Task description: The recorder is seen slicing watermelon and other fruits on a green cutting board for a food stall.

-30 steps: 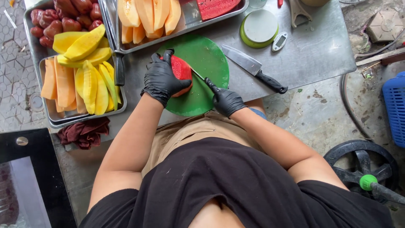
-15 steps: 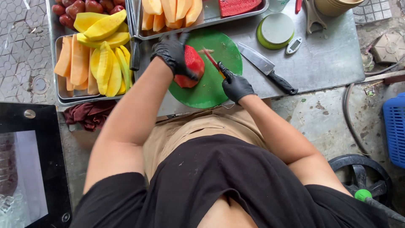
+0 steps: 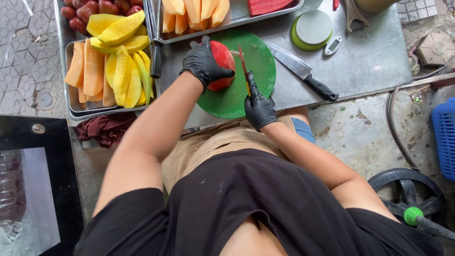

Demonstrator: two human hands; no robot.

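Nearest the body, the right hand (image 3: 259,110) in its black glove has its grip closed round the handle of a small knife (image 3: 244,66), whose reddened blade now points almost straight up the picture; half a second ago it slanted up to the left with the hand further right. The blade stands just beside the red fruit (image 3: 222,58), on its right, with a narrow gap showing between them.

The left hand (image 3: 204,63), also gloved in black, is clamped over the left side and top of the red fruit, thumb across its lower front. The fruit sits on the round green cutting board (image 3: 232,102), towards its upper left, and has shifted slightly up and right since the earlier frame. The board lies on the grey metal counter (image 3: 369,61).

To the right of the board a large knife with a black handle (image 3: 303,71) lies untouched, as before. Left of the board, a metal tray (image 3: 71,111) holds orange and yellow fruit slices (image 3: 113,76), with a dark red cloth (image 3: 102,129) below it.

Further off, a second tray carries orange wedges (image 3: 194,12), and a round green scale (image 3: 311,29) stands near the counter's far edge.
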